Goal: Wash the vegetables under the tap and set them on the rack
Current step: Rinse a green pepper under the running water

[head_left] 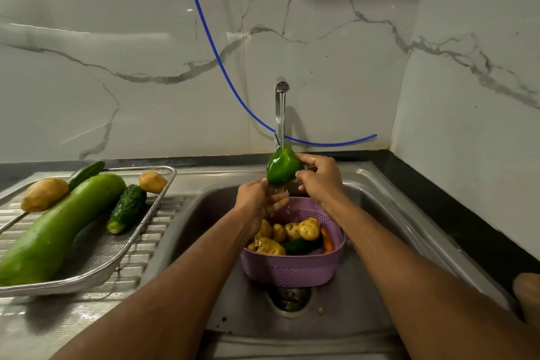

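Right hand (320, 178) grips a green bell pepper (284, 167) from the right side, fingers (306, 158) curled round it, holding it directly under the tap (280, 114), water running onto its top. Left hand (260, 199) sits just below and left of the pepper, fingers (277, 202) fairly straight, touching its lower edge (looks open, not wrapped round anything). Both hands are over the sink (380, 213).

Below the hands, inside the sink, a purple perforated basket (292, 269) holds several potatoes (308, 229), a dark green vegetable (295, 245) partly hidden, and a carrot (327, 240) against the right wall. Drain (287, 297) is just in front of the basket.

On the ribbed drainboard at left, a metal mesh rack (128, 248) carries a large pale-green gourd (55, 228) lying diagonally, a bumpy dark cucumber (127, 207) just right of it, a potato (43, 194) at the left touching the gourd, another potato (152, 182) at the rack's far right corner, and a smooth dark green vegetable (86, 174) behind the gourd, its end over the far rim.

A blue hose (210, 38) hangs down the marble wall, passing behind the tap. Dark worktop (438, 199) edge runs to the right of the sink.
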